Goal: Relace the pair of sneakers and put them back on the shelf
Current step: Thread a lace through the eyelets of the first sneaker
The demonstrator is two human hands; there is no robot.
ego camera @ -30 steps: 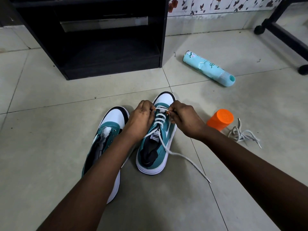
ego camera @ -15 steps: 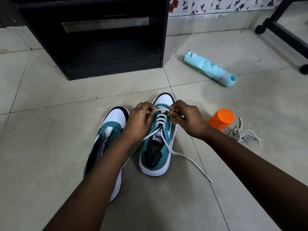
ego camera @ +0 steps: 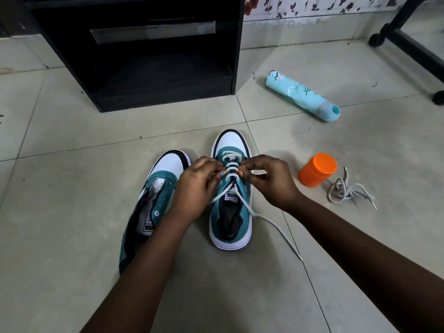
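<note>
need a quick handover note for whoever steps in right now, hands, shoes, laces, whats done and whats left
Left hand: pinching the lace at the left eyelets of the right sneaker.
Right hand: pinching the same lace on the other side.
Right sneaker: on the floor, laced over the lower rows, upper eyelets not yet threaded; one free end trails to the right.
Left sneaker: beside it, no lace in it.
Spare lace: bundled on the floor right of the orange jar.
Shelf: black, straight ahead.
Left: finish this sneaker, lace the other, put both on the shelf.

Pale tiled floor; floral wall; black table frame.
</note>
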